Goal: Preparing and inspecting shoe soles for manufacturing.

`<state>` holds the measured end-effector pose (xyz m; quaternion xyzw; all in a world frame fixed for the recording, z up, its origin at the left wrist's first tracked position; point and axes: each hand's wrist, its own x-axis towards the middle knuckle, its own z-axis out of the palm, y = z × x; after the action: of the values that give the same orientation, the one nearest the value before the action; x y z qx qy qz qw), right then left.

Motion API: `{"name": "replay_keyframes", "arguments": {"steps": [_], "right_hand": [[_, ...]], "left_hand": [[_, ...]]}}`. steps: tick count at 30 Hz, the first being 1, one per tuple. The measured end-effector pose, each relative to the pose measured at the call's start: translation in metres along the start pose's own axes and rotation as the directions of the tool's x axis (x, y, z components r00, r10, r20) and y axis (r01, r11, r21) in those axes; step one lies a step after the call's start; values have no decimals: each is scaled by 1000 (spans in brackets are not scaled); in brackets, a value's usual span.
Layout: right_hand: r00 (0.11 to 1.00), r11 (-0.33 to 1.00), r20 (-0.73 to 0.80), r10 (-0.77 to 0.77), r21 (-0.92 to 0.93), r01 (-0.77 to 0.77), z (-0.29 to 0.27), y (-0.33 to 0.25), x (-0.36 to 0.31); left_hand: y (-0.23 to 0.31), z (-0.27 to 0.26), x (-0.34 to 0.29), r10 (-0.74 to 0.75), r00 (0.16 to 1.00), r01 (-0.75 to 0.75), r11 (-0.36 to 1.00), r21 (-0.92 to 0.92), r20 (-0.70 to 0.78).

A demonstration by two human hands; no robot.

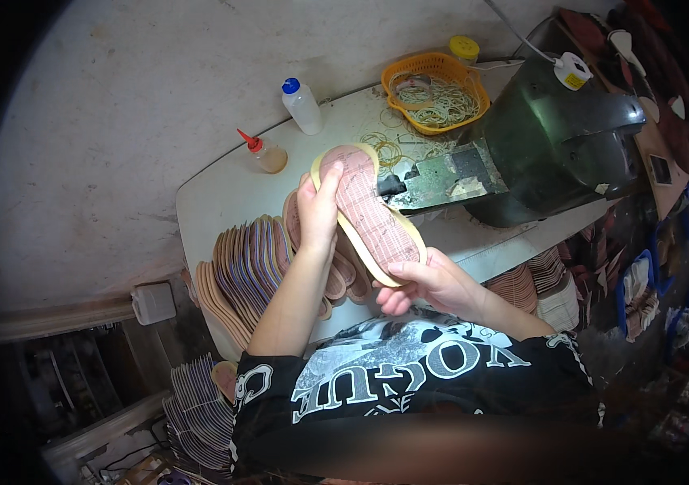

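Note:
I hold a shoe insole (370, 212) with a pinkish textured face and a tan rim, tilted over the white table (223, 194). My left hand (318, 212) grips its upper end, thumb on the face. My right hand (425, 283) pinches its lower end. The insole's middle lies against the worn metal arm (441, 176) of a dark green machine (558, 133). A fanned stack of more insoles (243, 271) lies on the table below my left forearm.
A white bottle with a blue cap (301, 105) and a small red-tipped bottle (265, 153) stand at the table's back. An orange basket (435, 90) holds rubber bands. More insole piles lie low left (199, 412) and right (534, 279).

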<state>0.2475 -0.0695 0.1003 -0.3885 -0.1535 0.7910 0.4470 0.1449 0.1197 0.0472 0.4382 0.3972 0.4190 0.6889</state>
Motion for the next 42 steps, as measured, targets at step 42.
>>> {"name": "replay_keyframes", "arguments": {"steps": [42], "right_hand": [[935, 946, -213, -283, 102, 309, 13, -21, 49]], "left_hand": [[107, -8, 16, -560, 644, -442, 282, 851, 521]]}}
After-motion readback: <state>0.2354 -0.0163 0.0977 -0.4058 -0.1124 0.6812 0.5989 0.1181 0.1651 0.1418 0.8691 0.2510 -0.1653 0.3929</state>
